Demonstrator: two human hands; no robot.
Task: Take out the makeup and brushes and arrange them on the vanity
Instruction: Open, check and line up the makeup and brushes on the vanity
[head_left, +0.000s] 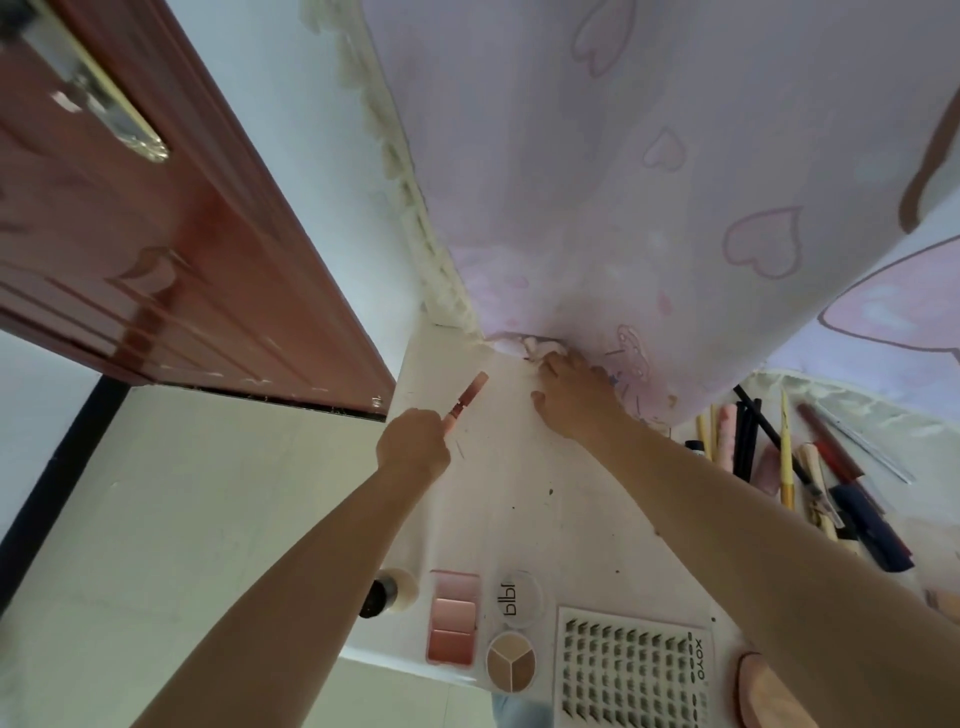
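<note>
Pink and slim, a tube-shaped lip gloss (466, 401) sticks up from the curled fingers of the left hand (413, 445) above the white vanity top (524, 499). The right hand (574, 397) reaches under the heart-printed pink cloth (649, 208) — its fingers hidden, grip unclear.

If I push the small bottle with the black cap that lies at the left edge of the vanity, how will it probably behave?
The small bottle looks round and lies on its side, so it would probably roll. It sits right at the edge of the vanity, so a push leftward might send it off. It seems small and likely light.
</note>
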